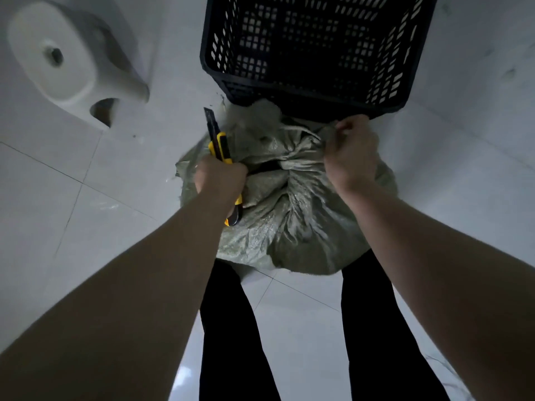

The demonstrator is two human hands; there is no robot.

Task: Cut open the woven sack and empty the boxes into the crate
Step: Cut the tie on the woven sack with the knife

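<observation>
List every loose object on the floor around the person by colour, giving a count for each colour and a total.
Black: 1, the crate
Grey-green: 1, the woven sack
Yellow and black: 1, the utility knife, held in the left hand over the sack
White: 1, the plastic stool
Total: 4

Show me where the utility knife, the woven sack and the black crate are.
utility knife [222, 146], head view, on the yellow handle above the fist.
woven sack [289, 215], head view, on its crumpled middle.
black crate [312, 94], head view, on its near wall.

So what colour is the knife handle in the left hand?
Yellow and black, seen in the head view: utility knife gripped by the left hand.
</observation>
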